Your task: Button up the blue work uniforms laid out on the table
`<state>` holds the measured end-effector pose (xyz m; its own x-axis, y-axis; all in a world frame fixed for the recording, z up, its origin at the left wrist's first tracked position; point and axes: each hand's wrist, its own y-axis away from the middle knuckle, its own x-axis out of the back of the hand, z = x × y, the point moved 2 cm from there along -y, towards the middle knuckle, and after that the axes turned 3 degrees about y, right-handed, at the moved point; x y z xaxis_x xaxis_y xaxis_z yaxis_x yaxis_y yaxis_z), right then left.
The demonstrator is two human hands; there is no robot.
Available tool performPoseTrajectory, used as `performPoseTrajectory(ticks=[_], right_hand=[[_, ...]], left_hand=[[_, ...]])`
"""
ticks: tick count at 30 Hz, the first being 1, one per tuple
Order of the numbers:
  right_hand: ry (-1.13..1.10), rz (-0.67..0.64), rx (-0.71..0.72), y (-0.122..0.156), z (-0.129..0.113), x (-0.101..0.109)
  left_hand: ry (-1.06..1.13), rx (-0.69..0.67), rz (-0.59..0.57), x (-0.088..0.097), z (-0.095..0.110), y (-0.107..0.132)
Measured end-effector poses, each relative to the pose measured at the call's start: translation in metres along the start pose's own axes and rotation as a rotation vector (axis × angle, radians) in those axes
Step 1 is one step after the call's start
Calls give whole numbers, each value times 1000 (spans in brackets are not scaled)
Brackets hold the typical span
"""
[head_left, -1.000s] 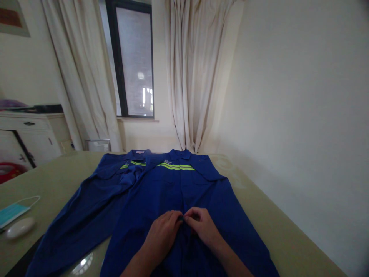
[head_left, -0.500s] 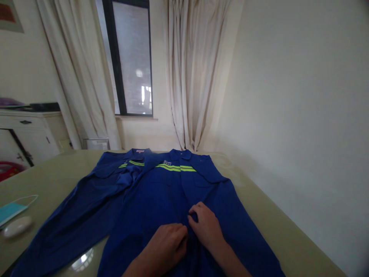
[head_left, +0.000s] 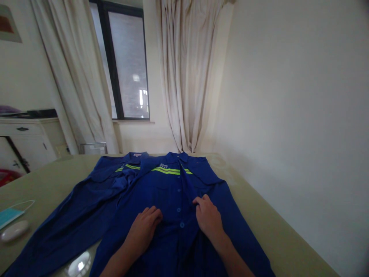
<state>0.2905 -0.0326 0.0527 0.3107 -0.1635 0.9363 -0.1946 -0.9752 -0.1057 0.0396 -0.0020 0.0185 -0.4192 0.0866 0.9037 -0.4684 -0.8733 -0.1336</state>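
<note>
A blue work jacket [head_left: 161, 194] with yellow-green stripes across its chest lies front up on the table. My right hand [head_left: 210, 215] pinches the edge of its front flap and holds it folded back to the right, so a row of buttons [head_left: 178, 210] shows down the middle. On the jacket's left front rests my left hand [head_left: 147, 225], fingers loosely bent over the cloth and gripping nothing I can see. A second blue jacket [head_left: 83, 200] with similar stripes lies alongside on the left, partly under the first.
At the left of the greenish table [head_left: 259, 200] are a light blue face mask [head_left: 10, 217] and a white oval object [head_left: 15, 231]. Beyond the far edge hang curtains [head_left: 187, 77] beside a window [head_left: 128, 61]. A wall [head_left: 302, 115] runs along the right.
My right hand has pulled the front flap to the right, uncovering the buttons. My left hand has moved left and away from the middle of the jacket.
</note>
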Motion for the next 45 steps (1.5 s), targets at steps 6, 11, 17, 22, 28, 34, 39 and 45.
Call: performPoseTrajectory(ticks=[6, 11, 17, 22, 28, 34, 39, 45], right_hand=[[111, 11, -11, -4, -17, -14], [118, 73, 65, -6, -13, -29], [-361, 155, 192, -6, -3, -25], [-528, 97, 244, -5, -15, -32], [-470, 27, 218, -3, -12, -42], [-677, -26, 95, -12, -4, -43], [-800, -50, 32, -16, 4, -51], [-735, -32, 147, -14, 3, -47]], left_hand=[[-67, 206, -241, 19, 17, -8], [-14, 117, -112, -4, 46, -39], [301, 10, -8, -39, 41, -43], [295, 58, 13, -42, 38, -41], [268, 129, -51, -37, 43, -46], [266, 167, -74, -34, 41, -46], [341, 237, -121, -31, 35, -47], [242, 141, -42, -30, 40, -41]])
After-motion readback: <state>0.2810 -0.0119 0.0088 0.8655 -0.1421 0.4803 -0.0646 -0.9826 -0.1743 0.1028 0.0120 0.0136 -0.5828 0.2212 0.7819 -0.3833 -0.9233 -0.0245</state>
